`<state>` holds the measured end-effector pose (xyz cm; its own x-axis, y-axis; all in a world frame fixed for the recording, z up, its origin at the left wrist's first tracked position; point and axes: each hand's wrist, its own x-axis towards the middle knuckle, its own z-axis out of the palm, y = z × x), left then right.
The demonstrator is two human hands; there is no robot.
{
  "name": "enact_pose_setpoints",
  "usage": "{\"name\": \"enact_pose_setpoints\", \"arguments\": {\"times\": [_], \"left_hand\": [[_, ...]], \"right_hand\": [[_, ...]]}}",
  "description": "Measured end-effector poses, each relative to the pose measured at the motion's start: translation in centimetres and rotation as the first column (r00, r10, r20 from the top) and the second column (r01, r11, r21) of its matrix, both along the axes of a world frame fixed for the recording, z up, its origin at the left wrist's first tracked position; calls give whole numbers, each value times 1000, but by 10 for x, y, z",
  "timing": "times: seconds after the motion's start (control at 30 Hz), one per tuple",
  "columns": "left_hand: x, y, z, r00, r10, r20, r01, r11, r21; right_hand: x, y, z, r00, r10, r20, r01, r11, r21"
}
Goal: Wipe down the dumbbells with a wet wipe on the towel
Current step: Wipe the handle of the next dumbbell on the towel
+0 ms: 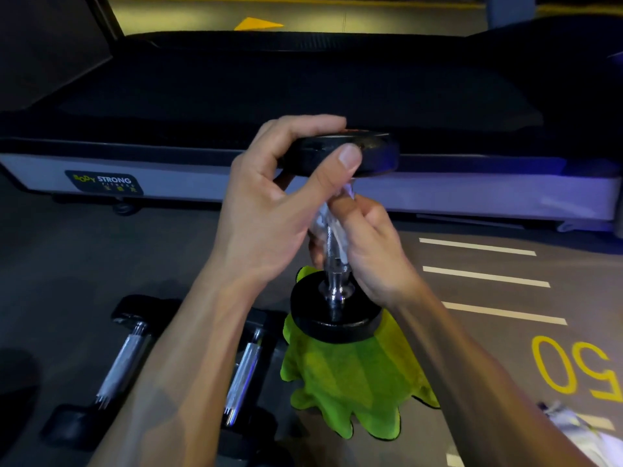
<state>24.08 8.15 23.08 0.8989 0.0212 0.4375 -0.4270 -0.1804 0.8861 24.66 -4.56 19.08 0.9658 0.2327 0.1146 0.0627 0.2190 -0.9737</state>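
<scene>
While the dumbbell (337, 230) stands upright near the middle of our view, we see that its lower black disc (335, 316) rests on the green towel (350, 375), and its upper black disc (344, 153) is at about 12 o'clock from the lower one. The chrome handle (332, 261) between the two discs leans a little, so the top disc sits slightly toward 1 o'clock.

Our left hand (269, 203) grips the upper disc: the fingers curl over its top edge and the thumb (337, 170) presses on its side rim. Our right hand (371, 244) comes from 4 o'clock and is curled around the handle, pinching a white wet wipe (328, 224) against the metal. The wipe is wrapped on the upper part of the handle, and a small corner of it shows just under the top disc.

The towel lies crumpled on the grey floor (67, 264), spreading from under the dumbbell toward 6 o'clock. At 8 o'clock from the towel, two more dumbbells (124, 362) lie on their sides on the floor, side by side; the nearer one touches the towel's edge, as far as we can tell, and the left forearm hides part of it.

At 12 o'clock, behind the hands, is a treadmill (303, 89) with a grey side rail and a label (104, 183) reading "BODY STRONG". At 3 o'clock the floor carries white lines (485, 276), and at 4 o'clock yellow painted digits (573, 365). At 5 o'clock, in the corner, lies something white and crumpled (580, 429); we cannot tell what it is.
</scene>
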Motion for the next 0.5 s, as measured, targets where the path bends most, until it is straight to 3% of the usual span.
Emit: {"name": "enact_pose_setpoints", "arguments": {"times": [0.1, 0.2, 0.27, 0.5], "left_hand": [[1, 1, -1, 1000, 15, 5, -15, 1000, -16], [-2, -2, -2, 998, 47, 47, -48, 999, 10], [-5, -3, -1, 997, 43, 59, -44, 999, 15], [-4, 1, -1, 997, 58, 42, -58, 998, 9]], "right_hand": [[1, 4, -5, 980, -73, 184, 103, 981, -161], [-7, 10, -17, 920, -179, 349, 302, 891, -339], [-8, 7, -16, 931, -183, 315, 290, 897, -335], [6, -5, 1, 994, 54, 100, -33, 978, -205]]}}
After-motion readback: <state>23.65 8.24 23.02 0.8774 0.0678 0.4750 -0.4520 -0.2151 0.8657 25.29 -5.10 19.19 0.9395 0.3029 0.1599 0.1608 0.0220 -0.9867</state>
